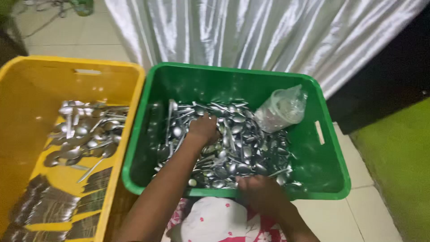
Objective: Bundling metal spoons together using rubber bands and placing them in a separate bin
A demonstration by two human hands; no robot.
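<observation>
We see the left hand (204, 127) reaching forward into the heap of shiny steel spoons (233, 148), its fingers curled down and buried among them, so we cannot tell whether it grips one or only presses on the pile. The right hand (260, 192) sits nearer the body, at the close edge of the same heap, knuckles up and fingers tucked under the spoons; its grasp is likewise hidden from us. Both hands are inside the green rectangular plastic crate (327, 166), whose near rim runs just beneath the right wrist. Beyond the right hand, toward the far right corner of the crate, a crumpled clear plastic bag (283, 107) rests on the spoons against the wall. To the left of the left forearm stands a yellow plastic crate (36, 80), touching the green one, with a smaller pile of loose spoons (85, 132) at its middle and rows of stacked dark cutlery (53, 206) in its near end. Below the hands lies a white cloth with pink flowers (215, 222). Behind both crates hangs a silvery pleated curtain (251, 31) over a tiled floor (371, 210).
</observation>
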